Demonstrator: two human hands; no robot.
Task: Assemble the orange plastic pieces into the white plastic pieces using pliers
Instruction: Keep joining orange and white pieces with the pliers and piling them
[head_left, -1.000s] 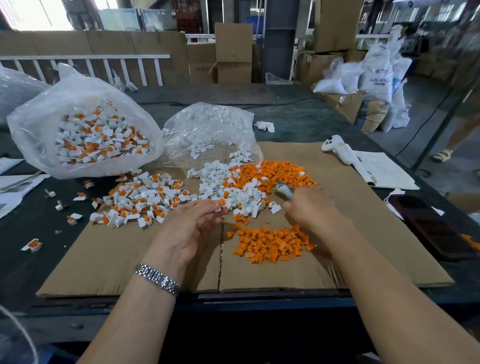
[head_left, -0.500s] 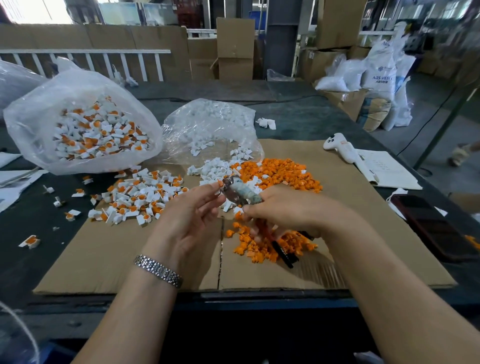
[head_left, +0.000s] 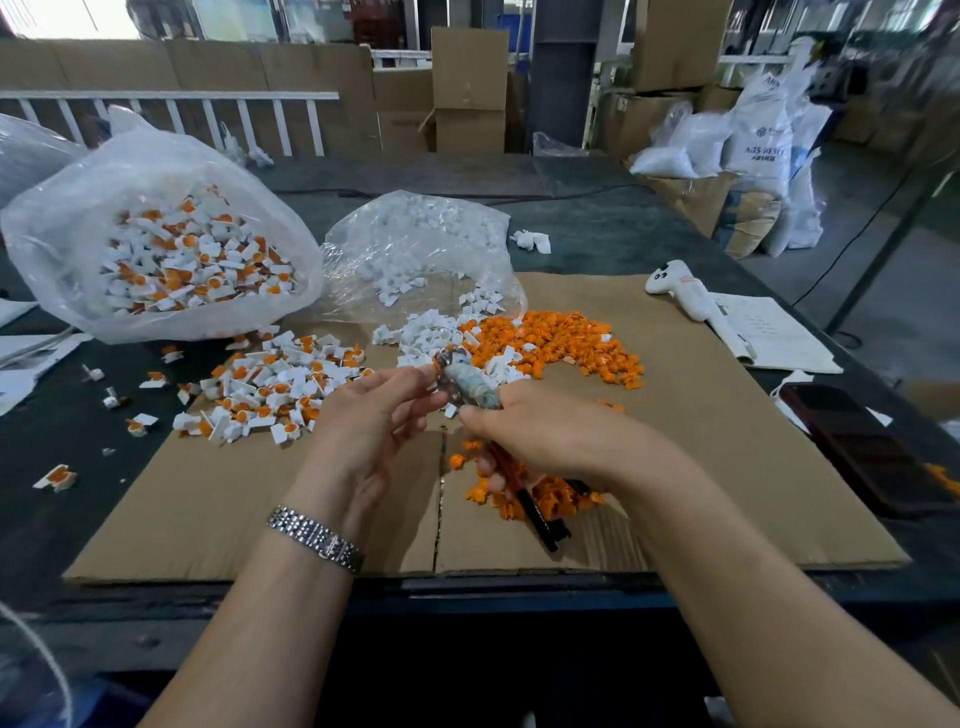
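Observation:
My right hand (head_left: 545, 436) grips the pliers (head_left: 470, 387), whose taped jaws point up and left and whose dark handles stick out below my palm. My left hand (head_left: 371, 421) pinches a small white piece at the tip of the jaws; the piece is mostly hidden by my fingers. Behind the hands lie a heap of loose orange pieces (head_left: 561, 345) and a heap of white pieces (head_left: 431, 338). A second small orange heap (head_left: 540, 501) lies under my right hand. Assembled white-and-orange pieces (head_left: 270, 387) are spread to the left.
Everything lies on a cardboard sheet (head_left: 727, 467) on a dark table. A clear bag of assembled pieces (head_left: 171, 249) stands at the back left, a bag of white pieces (head_left: 415, 244) behind the heaps. A white handheld device (head_left: 680, 291), papers and a dark phone (head_left: 857, 441) lie at the right.
My right hand has lifted the pliers from the heap and swung their jaws toward my left hand. In the last half second both hands have stayed nearly still.

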